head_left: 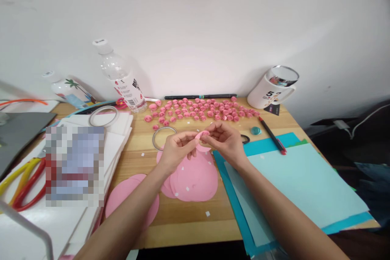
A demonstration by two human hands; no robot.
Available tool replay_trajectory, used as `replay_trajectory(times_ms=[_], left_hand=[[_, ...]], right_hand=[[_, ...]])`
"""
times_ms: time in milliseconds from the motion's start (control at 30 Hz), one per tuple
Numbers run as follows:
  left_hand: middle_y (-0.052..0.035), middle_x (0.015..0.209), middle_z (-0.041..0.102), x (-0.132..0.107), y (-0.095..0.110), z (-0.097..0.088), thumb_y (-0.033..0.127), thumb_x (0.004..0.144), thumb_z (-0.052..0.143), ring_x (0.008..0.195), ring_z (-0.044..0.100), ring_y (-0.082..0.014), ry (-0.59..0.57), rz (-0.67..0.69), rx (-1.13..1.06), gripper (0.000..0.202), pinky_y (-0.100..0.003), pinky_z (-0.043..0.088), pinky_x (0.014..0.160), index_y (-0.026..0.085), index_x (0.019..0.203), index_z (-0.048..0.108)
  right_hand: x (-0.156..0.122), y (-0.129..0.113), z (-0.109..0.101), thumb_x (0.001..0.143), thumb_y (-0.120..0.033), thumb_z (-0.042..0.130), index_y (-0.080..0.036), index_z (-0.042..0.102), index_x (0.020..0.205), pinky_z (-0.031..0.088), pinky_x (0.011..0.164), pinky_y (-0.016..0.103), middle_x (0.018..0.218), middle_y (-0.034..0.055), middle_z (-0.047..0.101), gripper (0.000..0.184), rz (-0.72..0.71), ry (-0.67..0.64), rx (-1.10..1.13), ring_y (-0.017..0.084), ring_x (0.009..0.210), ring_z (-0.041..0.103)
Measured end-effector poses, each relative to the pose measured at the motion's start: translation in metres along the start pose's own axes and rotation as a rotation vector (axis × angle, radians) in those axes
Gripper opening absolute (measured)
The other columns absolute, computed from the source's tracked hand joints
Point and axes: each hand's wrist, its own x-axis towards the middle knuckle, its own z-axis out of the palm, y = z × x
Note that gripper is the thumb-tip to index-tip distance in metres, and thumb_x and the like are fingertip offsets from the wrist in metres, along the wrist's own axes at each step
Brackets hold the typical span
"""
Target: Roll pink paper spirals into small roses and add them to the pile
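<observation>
Between my two hands is a pink paper strip, partly rolled into a coil at its right end. My left hand pinches the loose end of the strip. The fingers of my right hand close around the coiled part. Just below the hands lie overlapping pink paper circles with small white bits on them. Another stack of pink circles is partly hidden under my left forearm. Many small rolled pink paper roses are spread along the back of the table.
A roll of tape lies left of my hands. Blue paper sheets and a red-black pen are on the right. A white mug and a water bottle stand near the wall. Scissors rest on the left.
</observation>
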Motion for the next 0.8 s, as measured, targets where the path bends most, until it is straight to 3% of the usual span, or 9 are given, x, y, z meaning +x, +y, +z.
replay_trajectory(times_ms=[200,467,800], left_hand=[[0.0017,0.050,0.059,-0.0007,0.0011,0.0006,0.029,0.072,0.068,0.042,0.051,-0.0079,0.021,0.002,0.035,0.024,-0.019,0.040,0.040,0.013,0.090,0.070],[-0.0010,0.058,0.066,0.0012,0.0012,0.0018,0.029,0.071,0.069,0.042,0.055,-0.0075,0.158,0.004,0.131,0.021,-0.018,0.045,0.044,0.013,0.083,0.071],[-0.0027,0.063,0.070,0.0014,-0.0024,0.0026,0.030,0.070,0.070,0.047,0.062,-0.0115,0.158,-0.019,0.040,0.019,-0.022,0.053,0.050,0.012,0.078,0.071]], right_hand=[[0.0005,-0.0014,0.0011,0.063,-0.027,0.078,-0.018,0.059,0.069,0.052,0.063,0.025,0.074,0.0014,0.064,0.022,-0.038,-0.006,0.006,0.012,0.067,0.062],[0.0007,0.0022,0.0025,0.074,-0.027,0.070,-0.019,0.066,0.079,0.052,0.073,0.032,0.080,0.0038,0.066,0.011,-0.116,-0.040,-0.052,0.016,0.075,0.064],[-0.0015,0.0044,0.0043,0.067,-0.031,0.075,-0.020,0.065,0.077,0.053,0.069,0.033,0.075,0.0029,0.067,0.018,-0.085,0.003,-0.096,0.017,0.070,0.064]])
